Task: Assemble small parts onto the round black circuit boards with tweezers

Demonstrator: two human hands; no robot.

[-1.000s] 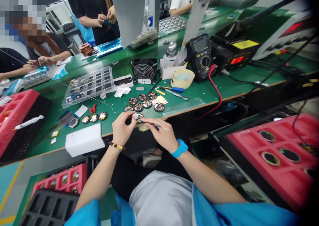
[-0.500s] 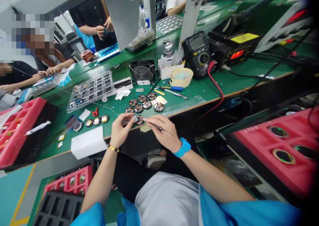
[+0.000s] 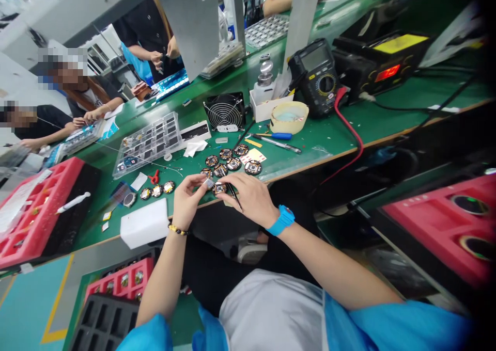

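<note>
Two hands [image 3: 186, 198] [image 3: 253, 198], one tool [image 3: 235, 197], one pale piece [image 3: 209, 183], eleven round benchtop boards [image 3: 253, 167]

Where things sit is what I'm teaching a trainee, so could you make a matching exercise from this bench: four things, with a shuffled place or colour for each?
Column one
1. thin dark tool
2. small pale piece
3. wristband
4. multimeter

Column two
A. bright blue
B. beside the black box with red digits
C. held in the right hand
D. held in the left hand

Right pairs: 1-C, 2-D, 3-A, 4-B
</note>
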